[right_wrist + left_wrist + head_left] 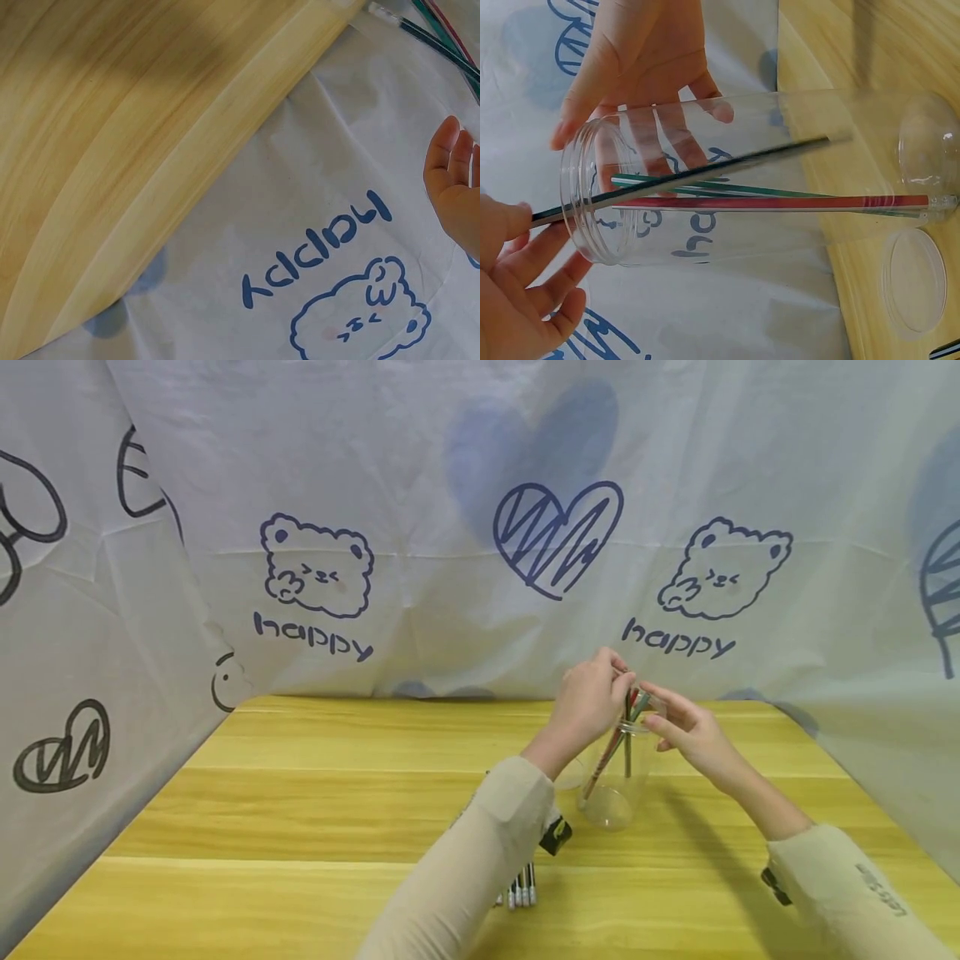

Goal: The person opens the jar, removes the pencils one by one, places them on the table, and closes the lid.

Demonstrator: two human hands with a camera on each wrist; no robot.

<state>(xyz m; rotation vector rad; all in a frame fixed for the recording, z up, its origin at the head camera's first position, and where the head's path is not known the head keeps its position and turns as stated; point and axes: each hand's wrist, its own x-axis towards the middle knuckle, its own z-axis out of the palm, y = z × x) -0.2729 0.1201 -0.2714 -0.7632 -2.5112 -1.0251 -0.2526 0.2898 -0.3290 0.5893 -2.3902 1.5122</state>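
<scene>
A clear jar (pixel 617 789) with a threaded neck stands upright on the table. Inside it lean a red pencil (pixel 802 202) and a green pencil (pixel 757 189), eraser ends down. My left hand (pixel 592 697) is over the jar mouth and pinches a dark striped pencil (pixel 705 171) by its upper end; the rest slants down inside the jar. At the right of the neck, my right hand (pixel 693 735) holds the jar with thumb and fingers spread around it. In the right wrist view, part of a hand shows at the right edge below the dark pencil (pixel 435 41).
A clear round lid (pixel 915 281) lies on the table beside the jar. Several pencils (pixel 522 889) with white erasers lie on the wooden table (pixel 300 810), partly under my left sleeve (pixel 465 852). A printed white cloth (pixel 420 610) hangs behind the table.
</scene>
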